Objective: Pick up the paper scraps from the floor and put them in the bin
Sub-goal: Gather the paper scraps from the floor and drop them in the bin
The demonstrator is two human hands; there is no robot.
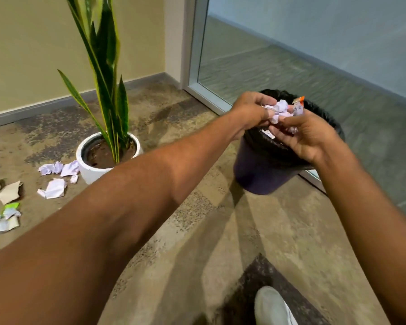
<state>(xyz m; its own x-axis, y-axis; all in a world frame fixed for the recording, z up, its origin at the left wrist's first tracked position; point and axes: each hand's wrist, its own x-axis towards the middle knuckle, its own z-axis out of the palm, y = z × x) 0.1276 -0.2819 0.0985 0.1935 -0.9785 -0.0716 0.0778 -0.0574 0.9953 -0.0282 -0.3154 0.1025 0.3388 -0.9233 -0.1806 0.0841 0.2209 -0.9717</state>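
Note:
Both my hands meet above the open mouth of a dark bin (pixel 263 174) lined with a black bag. My left hand (pixel 250 112) grips crumpled white paper scraps (pixel 280 109) from the left. My right hand (pixel 311 137) holds the same bundle from below, along with a scrap that has an orange tip (pixel 299 103). Some paper shows inside the bin under the hands. More crumpled white scraps (pixel 54 188) lie on the floor left of the plant pot, and several others (pixel 4 220), with one green-edged piece, lie at the far left.
A snake plant in a white round pot (pixel 89 172) stands left of the bin. A glass partition with a white frame (pixel 192 73) runs behind the bin. A brown card piece (pixel 10 192) lies among the scraps. My white shoe (pixel 272 306) shows at the bottom.

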